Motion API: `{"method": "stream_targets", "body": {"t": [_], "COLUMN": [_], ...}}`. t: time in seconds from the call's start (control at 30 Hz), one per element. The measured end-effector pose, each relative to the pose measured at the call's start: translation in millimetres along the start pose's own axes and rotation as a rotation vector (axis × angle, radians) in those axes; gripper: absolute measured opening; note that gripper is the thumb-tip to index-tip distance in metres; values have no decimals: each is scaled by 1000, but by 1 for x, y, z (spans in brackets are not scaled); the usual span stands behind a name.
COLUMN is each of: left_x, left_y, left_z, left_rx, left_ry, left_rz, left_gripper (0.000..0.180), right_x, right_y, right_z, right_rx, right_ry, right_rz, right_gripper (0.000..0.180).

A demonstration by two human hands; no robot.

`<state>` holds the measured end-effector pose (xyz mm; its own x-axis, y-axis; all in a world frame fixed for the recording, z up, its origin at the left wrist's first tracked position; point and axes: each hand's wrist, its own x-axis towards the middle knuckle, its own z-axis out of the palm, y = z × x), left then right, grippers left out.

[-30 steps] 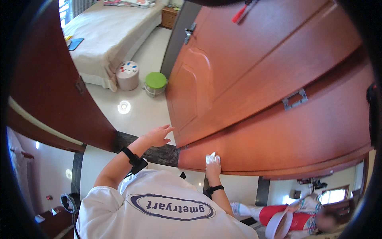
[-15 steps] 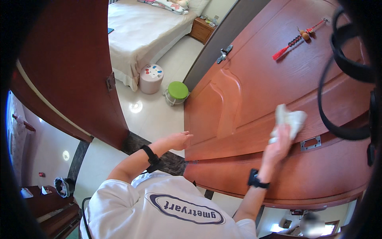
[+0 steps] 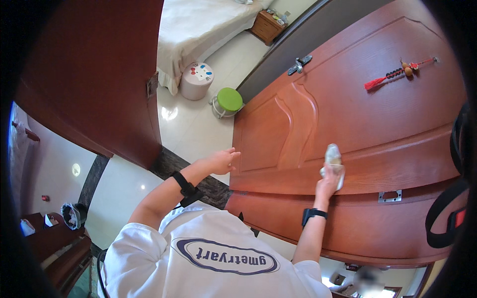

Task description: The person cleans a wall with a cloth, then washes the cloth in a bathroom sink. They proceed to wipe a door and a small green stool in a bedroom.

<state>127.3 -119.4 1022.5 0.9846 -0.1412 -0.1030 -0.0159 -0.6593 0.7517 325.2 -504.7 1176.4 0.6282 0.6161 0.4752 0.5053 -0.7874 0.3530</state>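
Observation:
My right hand (image 3: 328, 180) is shut on a white cloth (image 3: 334, 155) and presses it flat against the reddish-brown wooden door (image 3: 377, 114), just right of its raised panel. A black band sits on that wrist. My left hand (image 3: 221, 161) is open, fingers spread, and touches the door's free edge near the floor gap. It also wears a black wristband. A metal door handle (image 3: 299, 64) shows higher on the door, and a red tassel ornament (image 3: 397, 73) hangs on its face.
A dark wooden door frame (image 3: 99, 79) stands at the left. Beyond the doorway are a bed (image 3: 203, 25), a white round stool (image 3: 197, 80), a green-lidded bin (image 3: 228, 102) and a nightstand (image 3: 267, 26). A dark threshold strip (image 3: 169, 166) crosses the pale floor.
My right hand has carried the cloth from the door's lower edge up onto its middle rail. My left hand has stayed at the door's edge.

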Motion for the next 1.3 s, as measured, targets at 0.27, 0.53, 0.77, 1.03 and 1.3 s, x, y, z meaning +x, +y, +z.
{"method": "stream_targets", "body": {"t": [0.27,0.53,0.77,1.03,1.3], "left_x": [-35,-75,-131,-198,-233], "left_y": [-7,-1,26,34,1], "left_z": [-30,-44,-74,-90,-124], "left_rx": [30,41,164,268,248], "left_ry": [51,426,949,1009,1006], "left_rz": [-107,-226,-212,-383,-315], "left_gripper": [65,68,64,61,55], "right_x": [-112,9,160,276,313], "right_y": [-57,-209,-318,-403,-512], "right_z": [120,115,-25,-157,-232], "right_rx": [571,1351,1663,2048,2050], "right_ry": [-714,-951,-529,-181,151], "right_rz": [427,265,-171,-312,-451], "right_gripper": [36,36,41,42,56]}}
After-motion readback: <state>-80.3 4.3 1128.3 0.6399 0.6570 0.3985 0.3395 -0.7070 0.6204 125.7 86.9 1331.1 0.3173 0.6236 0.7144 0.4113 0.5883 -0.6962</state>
